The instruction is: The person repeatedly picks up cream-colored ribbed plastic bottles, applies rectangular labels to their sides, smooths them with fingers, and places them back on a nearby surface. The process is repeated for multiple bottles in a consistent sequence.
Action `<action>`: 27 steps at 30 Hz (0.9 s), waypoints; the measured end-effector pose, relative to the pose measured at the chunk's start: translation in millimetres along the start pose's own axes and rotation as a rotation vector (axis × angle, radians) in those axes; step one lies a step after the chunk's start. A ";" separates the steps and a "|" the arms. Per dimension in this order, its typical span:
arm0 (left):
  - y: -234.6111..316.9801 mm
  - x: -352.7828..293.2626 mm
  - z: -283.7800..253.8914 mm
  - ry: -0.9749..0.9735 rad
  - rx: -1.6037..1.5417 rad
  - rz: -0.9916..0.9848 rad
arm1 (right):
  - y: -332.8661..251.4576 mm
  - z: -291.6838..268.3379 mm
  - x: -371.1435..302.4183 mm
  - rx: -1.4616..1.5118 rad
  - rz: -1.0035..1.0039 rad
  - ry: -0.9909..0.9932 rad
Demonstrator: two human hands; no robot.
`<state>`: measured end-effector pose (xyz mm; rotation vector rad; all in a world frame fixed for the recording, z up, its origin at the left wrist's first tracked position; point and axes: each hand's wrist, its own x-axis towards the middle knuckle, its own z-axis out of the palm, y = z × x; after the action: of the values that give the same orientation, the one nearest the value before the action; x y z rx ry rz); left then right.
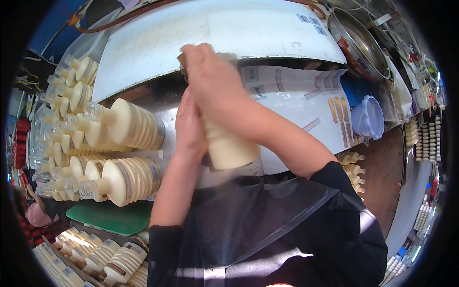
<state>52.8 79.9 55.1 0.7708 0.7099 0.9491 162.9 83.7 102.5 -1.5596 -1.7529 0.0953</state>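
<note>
Between both hands (205,95), a cream bottle (229,148) stands upright.

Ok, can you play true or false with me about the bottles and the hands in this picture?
1. Both hands are on one cream bottle. True: the left hand grips its side and the right hand covers its top.
2. That bottle lies flat on the table. False: it is held upright in front of the person.
3. Cream bottles lie on their sides to the person's left. True.
4. Those bottles all have red caps. False: their necks look clear and uncapped.
5. A metal bowl sits at the upper right. True.
6. The mat under the pile is blue. False: it is green.
</note>
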 end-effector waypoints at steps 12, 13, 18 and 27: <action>-21.0 -32.3 -24.2 -0.105 1.057 0.448 | 70.3 -21.6 -49.2 0.189 0.236 0.327; -22.3 -32.4 -25.4 -0.097 1.067 0.458 | 75.2 -21.2 -54.2 0.203 0.214 0.360; -26.5 -35.2 -26.3 -0.055 0.732 0.321 | 111.3 -52.8 -81.3 0.509 0.428 0.101; -27.6 -39.8 -22.9 -0.062 0.556 0.250 | 159.8 -18.3 -66.4 -0.455 0.257 -0.066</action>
<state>30.1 40.0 27.5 1.3981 0.8482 0.9545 300.3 57.4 -0.9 -2.1281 -1.6926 -0.1389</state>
